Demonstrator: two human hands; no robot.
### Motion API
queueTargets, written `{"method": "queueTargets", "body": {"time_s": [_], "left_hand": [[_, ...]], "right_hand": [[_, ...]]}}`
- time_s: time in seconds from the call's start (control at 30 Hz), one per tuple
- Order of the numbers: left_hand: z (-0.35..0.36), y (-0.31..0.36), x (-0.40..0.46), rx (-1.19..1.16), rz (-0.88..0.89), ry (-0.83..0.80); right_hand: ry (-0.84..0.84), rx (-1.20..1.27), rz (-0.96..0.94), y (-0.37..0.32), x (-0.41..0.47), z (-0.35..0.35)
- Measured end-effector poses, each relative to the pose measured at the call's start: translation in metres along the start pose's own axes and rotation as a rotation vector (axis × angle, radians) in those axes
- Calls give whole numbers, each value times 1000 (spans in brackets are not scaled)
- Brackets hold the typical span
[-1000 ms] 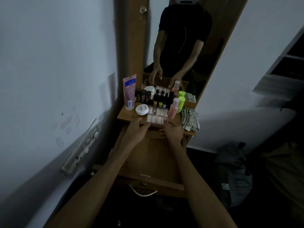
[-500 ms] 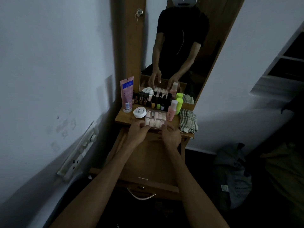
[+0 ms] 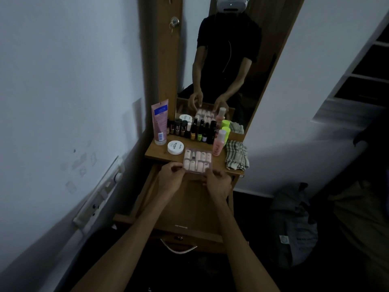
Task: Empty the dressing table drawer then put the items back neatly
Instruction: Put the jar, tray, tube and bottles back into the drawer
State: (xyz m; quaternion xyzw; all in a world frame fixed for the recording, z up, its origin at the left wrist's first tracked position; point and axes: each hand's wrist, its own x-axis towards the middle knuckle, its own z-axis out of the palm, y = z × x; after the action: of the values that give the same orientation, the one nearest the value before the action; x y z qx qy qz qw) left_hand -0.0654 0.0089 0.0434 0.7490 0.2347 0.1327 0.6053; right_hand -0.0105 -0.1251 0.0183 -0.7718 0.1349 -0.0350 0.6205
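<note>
A clear flat box of press-on nails (image 3: 197,161) lies at the front edge of the dressing table top (image 3: 160,154). My left hand (image 3: 170,179) pinches its near left corner and my right hand (image 3: 216,183) pinches its near right corner. Below my hands the wooden drawer (image 3: 189,209) is pulled out, its inside bare, with a metal handle (image 3: 178,248) at the front. On the top stand a pink tube (image 3: 160,122), a white round jar (image 3: 175,147), a row of nail polish bottles (image 3: 195,131), a pink bottle (image 3: 219,142), a green-capped bottle (image 3: 226,131) and a folded checked cloth (image 3: 236,153).
A tall mirror (image 3: 221,60) behind the table reflects a person and the items. A white wall (image 3: 63,91) with a switch panel (image 3: 99,194) is close on the left. A dark bag (image 3: 294,226) lies on the floor at the right.
Both hands have closed on the near edge of the nail box and drawn it slightly toward the table's front edge. The camera has tilted a little.
</note>
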Motion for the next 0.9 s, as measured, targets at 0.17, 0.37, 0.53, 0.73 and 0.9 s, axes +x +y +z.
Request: {"method": "queueTargets", "body": {"time_s": [0.17, 0.37, 0.53, 0.73, 0.9], "left_hand": [[-4, -2, -16, -50, -6, 22], [-11, -12, -38, -119, -28, 67], [-18, -29, -48, -148, -132, 57], [-20, -51, -41, -81, -182, 4], [-16, -59, -21, 63, -193, -47]], "right_hand": [[-25, 118, 34, 2, -15, -11], [-65, 251, 102, 8, -45, -30], [-57, 291, 214, 23, -68, -38], [-136, 171, 313, 42, -58, -30], [-195, 30, 329, 52, -35, -18]]}}
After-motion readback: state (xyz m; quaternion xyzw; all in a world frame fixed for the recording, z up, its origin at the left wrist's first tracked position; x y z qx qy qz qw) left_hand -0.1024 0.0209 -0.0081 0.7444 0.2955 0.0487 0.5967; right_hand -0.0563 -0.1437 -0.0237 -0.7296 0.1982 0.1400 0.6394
